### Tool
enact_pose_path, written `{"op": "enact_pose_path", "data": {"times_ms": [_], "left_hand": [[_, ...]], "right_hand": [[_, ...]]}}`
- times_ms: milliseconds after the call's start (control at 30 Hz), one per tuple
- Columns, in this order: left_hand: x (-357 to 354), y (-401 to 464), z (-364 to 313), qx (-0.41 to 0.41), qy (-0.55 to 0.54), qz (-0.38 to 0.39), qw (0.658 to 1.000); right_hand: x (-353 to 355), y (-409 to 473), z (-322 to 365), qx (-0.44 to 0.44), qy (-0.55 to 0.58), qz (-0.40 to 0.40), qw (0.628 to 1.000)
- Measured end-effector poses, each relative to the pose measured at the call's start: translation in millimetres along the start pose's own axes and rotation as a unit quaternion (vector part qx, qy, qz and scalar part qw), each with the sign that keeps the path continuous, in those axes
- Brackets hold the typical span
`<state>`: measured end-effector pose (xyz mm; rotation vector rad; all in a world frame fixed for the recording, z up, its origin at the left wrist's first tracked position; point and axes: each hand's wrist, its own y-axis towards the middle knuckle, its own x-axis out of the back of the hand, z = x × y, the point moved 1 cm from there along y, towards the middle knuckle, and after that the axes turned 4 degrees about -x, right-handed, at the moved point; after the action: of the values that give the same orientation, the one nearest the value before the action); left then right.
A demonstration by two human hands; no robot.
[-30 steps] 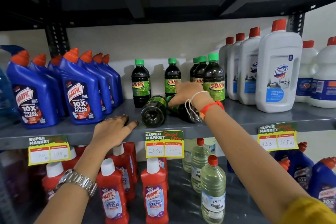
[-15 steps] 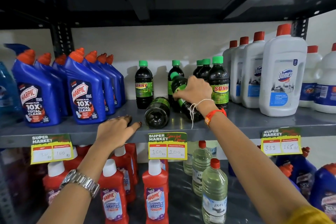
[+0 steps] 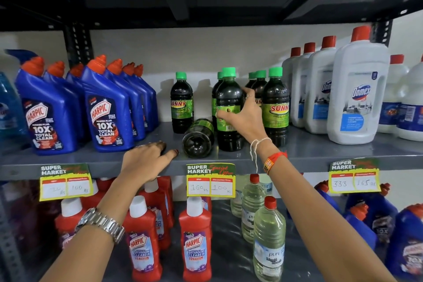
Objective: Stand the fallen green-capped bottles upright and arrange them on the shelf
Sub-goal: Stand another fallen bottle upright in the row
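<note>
On the grey shelf [image 3: 320,153], my right hand [image 3: 243,117] grips a dark green-capped bottle [image 3: 229,98] around its label; it stands upright near the front. Just to its left, one more green-capped bottle [image 3: 198,138] lies on its side, base toward me. Other green-capped bottles stand upright: one at the left [image 3: 181,102], one at the right front [image 3: 275,107], and a few partly hidden behind. My left hand [image 3: 146,159] rests flat on the shelf edge, fingers apart, its fingertips a short way left of the fallen bottle.
Blue Harpic bottles [image 3: 107,110] crowd the shelf's left side and white Domex jugs [image 3: 357,96] its right. Price tags [image 3: 210,179] hang from the shelf edge. Red Harpic bottles [image 3: 196,242] and clear bottles [image 3: 269,240] fill the lower shelf. A dark shelf sits overhead.
My right hand has lifted one fallen bottle from lying to tilted to upright on the shelf. The left hand has stayed on the shelf edge.
</note>
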<state>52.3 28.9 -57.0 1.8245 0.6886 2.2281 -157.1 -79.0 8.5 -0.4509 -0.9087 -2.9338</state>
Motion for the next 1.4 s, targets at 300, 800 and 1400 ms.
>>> {"op": "enact_pose_path", "data": {"times_ms": [300, 800, 1400], "left_hand": [[-0.3, 0.5, 0.9, -0.016, 0.009, 0.005, 1.0], [-1.2, -1.0, 2.2, -0.023, 0.048, 0.025, 0.998], [7.6, -4.0, -4.3, -0.011, 0.029, 0.059, 0.998]], "right_hand": [[-0.2, -5.8, -2.0, 0.025, -0.148, 0.005, 0.989], [8.7, 1.6, -17.5, -0.038, -0.029, 0.038, 0.998], [17.9, -25.6, 1.2, 0.055, -0.106, -0.056, 0.991]]}}
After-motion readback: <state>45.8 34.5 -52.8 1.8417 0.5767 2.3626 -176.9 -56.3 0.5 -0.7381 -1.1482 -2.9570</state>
